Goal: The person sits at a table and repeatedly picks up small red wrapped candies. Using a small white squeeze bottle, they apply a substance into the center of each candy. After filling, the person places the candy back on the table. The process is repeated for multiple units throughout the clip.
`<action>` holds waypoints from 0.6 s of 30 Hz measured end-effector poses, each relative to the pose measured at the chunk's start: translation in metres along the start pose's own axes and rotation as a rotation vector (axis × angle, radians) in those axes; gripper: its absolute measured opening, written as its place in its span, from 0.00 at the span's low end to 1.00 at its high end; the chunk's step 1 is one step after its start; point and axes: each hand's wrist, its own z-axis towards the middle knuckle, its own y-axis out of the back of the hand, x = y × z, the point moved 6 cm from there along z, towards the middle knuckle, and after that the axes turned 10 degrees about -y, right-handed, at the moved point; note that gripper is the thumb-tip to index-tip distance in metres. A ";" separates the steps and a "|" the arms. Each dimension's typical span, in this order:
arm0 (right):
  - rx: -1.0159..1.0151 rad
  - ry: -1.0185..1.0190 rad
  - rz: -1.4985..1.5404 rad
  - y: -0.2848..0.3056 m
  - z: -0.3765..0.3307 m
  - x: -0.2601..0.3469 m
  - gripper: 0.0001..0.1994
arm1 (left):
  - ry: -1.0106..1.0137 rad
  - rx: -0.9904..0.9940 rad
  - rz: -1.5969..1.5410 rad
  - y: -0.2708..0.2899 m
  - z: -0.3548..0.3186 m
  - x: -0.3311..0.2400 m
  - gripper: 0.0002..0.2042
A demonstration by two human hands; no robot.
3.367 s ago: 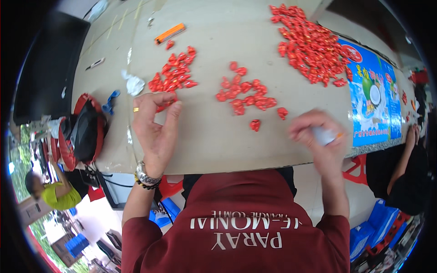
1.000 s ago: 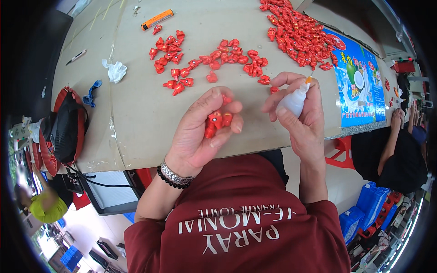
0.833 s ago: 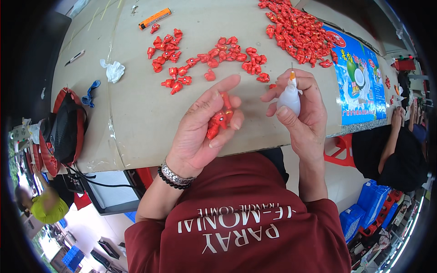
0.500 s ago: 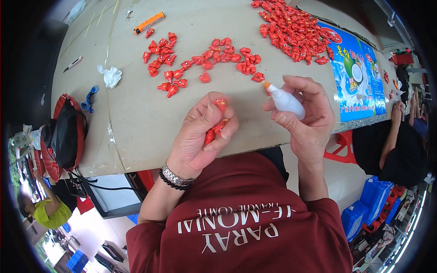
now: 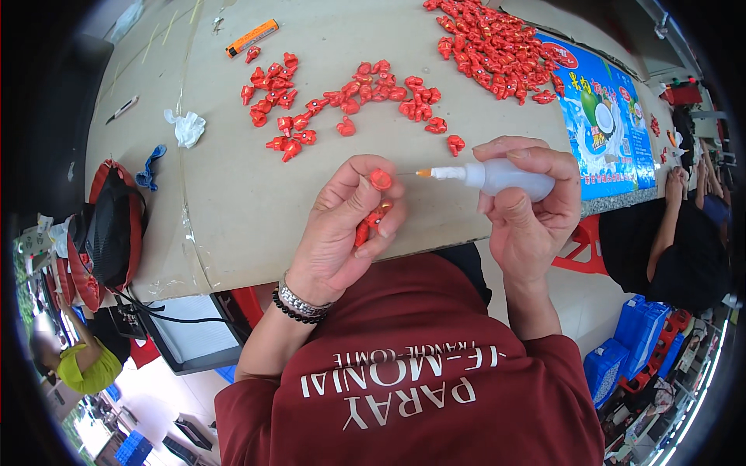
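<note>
My left hand [image 5: 330, 225] pinches a small red figurine piece [image 5: 380, 179] between thumb and forefinger, its round flat face turned up. More red figurine pieces [image 5: 373, 221] are tucked under the curled fingers of that hand. In my right hand [image 5: 528, 233] lies a translucent white squeeze bottle [image 5: 517, 179], held almost level. Its nozzle has a white wrap, an orange tip and a thin needle that points left, the needle's end close to the pinched piece; whether they touch I cannot tell. Several loose red figurines [image 5: 381, 92] are scattered on the table beyond my hands.
A big heap of red figurines [image 5: 505, 58] sits at the far right beside a blue printed sheet [image 5: 602, 116]. Toward the left are an orange tube [image 5: 252, 39], a crumpled tissue [image 5: 186, 128], a pen [image 5: 122, 109] and a red-black bag [image 5: 113, 225]. Another person [image 5: 668, 252] sits at right.
My right hand has tipped the bottle from steeply slanted to nearly level, bringing its needle beside the left hand. The pinched piece has turned so its round face shows.
</note>
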 end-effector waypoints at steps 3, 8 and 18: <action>0.012 0.078 -0.096 -0.005 -0.003 0.005 0.13 | -0.001 0.024 0.003 0.002 -0.001 0.001 0.11; 0.037 0.224 -0.219 -0.009 -0.007 0.007 0.12 | 0.018 0.019 -0.034 0.003 -0.003 0.005 0.11; 0.058 0.349 -0.396 -0.021 -0.009 0.013 0.13 | 0.034 0.012 -0.133 0.007 -0.003 0.009 0.11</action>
